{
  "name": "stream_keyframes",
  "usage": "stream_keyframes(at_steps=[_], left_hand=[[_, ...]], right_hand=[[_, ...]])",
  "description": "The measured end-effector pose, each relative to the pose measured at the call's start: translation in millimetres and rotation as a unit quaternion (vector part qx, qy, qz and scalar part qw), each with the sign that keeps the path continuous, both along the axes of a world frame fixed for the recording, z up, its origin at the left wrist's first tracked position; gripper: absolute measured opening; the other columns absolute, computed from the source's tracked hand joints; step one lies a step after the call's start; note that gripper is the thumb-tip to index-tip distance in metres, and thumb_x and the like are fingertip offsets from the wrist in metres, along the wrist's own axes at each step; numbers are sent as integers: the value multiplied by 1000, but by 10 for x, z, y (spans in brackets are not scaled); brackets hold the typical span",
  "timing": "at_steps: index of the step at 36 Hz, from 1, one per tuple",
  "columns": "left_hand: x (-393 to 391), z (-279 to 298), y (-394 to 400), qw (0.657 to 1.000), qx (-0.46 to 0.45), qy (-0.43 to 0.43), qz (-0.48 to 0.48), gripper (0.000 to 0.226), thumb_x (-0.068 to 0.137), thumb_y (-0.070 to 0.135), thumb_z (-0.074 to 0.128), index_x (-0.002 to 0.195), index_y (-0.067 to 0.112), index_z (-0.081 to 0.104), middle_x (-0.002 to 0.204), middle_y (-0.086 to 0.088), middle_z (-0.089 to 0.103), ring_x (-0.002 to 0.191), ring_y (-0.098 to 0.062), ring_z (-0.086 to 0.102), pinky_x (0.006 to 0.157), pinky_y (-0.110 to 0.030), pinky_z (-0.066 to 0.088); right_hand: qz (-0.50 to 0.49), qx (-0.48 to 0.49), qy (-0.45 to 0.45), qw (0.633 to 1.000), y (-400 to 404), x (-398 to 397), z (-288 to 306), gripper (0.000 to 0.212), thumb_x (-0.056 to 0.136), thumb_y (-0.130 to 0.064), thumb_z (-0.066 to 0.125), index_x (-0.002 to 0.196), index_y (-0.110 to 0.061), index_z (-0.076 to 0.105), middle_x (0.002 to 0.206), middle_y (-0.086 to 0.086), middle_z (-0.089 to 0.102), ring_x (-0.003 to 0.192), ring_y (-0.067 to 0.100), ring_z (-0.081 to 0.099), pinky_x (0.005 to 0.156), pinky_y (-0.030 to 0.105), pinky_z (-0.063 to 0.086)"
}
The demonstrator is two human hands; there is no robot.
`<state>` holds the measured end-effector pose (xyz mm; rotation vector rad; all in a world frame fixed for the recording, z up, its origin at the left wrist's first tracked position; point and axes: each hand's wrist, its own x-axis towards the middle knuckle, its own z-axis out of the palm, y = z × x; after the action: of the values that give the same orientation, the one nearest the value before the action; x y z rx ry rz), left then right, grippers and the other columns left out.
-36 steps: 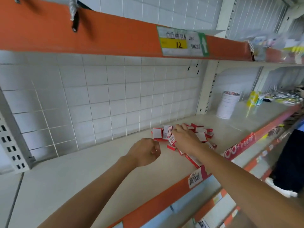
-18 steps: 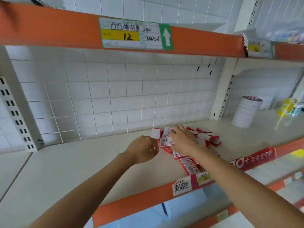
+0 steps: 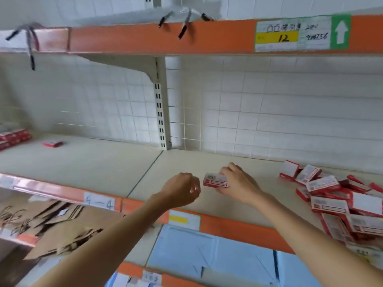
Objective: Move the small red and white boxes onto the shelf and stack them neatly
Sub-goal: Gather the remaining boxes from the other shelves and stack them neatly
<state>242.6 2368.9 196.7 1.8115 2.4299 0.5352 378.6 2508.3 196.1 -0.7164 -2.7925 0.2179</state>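
I have one small red and white box (image 3: 215, 180) pinched in my right hand (image 3: 238, 184), fingers curled over its far edge and thumb under the near side, held just above the cream shelf (image 3: 103, 162) with its barcoded white face up. Its long axis runs left to right, roughly along the orange shelf lip (image 3: 228, 226). My left hand (image 3: 182, 190) hangs just left of the box, loosely curled and holding nothing, so it is the nearer hand for a hand-over. The loose heap of boxes (image 3: 335, 201) lies well to the right of my right hand. The neat stack (image 3: 12, 136) sits far left at the picture's edge, with a single box (image 3: 52, 143) lying near it, so I judge the carried box has to travel left, past the upright (image 3: 159, 112), keeping its long side parallel to that stack.
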Motion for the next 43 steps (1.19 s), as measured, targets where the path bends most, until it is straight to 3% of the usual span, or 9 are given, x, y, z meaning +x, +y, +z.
stream_keyframes(at_steps=[6,15,21,26,30,33,36,41,43], left_hand=[[-421,-23,-646,998,24,7,64,15,85,21,56,92,20,70,94,-2,65,86,-19,62,68,-23,40],[-1427,9,-1852,994,19,30,107,15,87,21,55,93,18,69,92,-4,65,84,-21,62,72,-29,50],[-2153,-12,-2804,986,22,28,162,15,86,19,56,90,17,70,89,-1,63,81,-19,60,71,-31,50],[-2562,-33,-3362,981,21,37,189,19,89,23,54,92,14,70,90,-6,65,79,-24,60,68,-30,51],[-2835,-86,-3667,979,30,33,197,14,88,19,55,86,15,68,87,1,66,74,-13,55,68,-27,48],[-3035,-159,-3802,976,52,34,207,14,88,16,54,86,12,67,82,7,60,72,-7,50,63,-15,40],[-3214,-252,-3847,975,50,35,214,17,89,16,51,88,11,67,85,4,63,73,-8,49,67,-19,34],[-3583,-322,-3771,975,54,24,216,16,89,20,51,86,15,66,85,3,62,74,-11,52,68,-25,45],[-3768,-286,-3707,975,68,31,212,16,89,21,53,88,16,67,85,4,61,71,-9,50,64,-22,41]], right_hand=[[67,7,-7,998,-514,-635,71,44,81,-38,65,115,-14,53,114,3,46,114,19,45,92,32,41],[115,-8,15,993,-1558,-1768,70,39,83,-39,63,110,-14,52,110,1,45,108,20,48,81,29,38],[155,-33,17,987,-2348,-2587,3,43,86,-40,61,118,-15,49,116,-1,44,108,16,46,76,26,35],[175,-37,11,984,-2874,-3109,-56,40,85,-39,61,114,-13,50,114,1,44,106,19,48,75,28,37],[198,-28,6,980,-3143,-3478,-33,39,85,-42,59,109,-13,50,109,1,44,101,19,48,70,27,33],[205,-25,9,978,-3267,-3719,-8,41,84,-46,59,108,-14,50,107,-1,43,99,18,48,69,28,33],[214,-25,4,976,-3296,-3955,-10,42,83,-47,58,109,-15,50,106,-3,42,100,16,47,72,28,36],[209,-37,19,977,-3136,-4469,-50,41,84,-44,62,110,-14,52,107,-2,44,102,16,47,77,29,38],[208,-52,29,976,-3031,-4721,-70,40,83,-45,63,106,-14,53,102,-3,43,98,16,48,78,30,39]])
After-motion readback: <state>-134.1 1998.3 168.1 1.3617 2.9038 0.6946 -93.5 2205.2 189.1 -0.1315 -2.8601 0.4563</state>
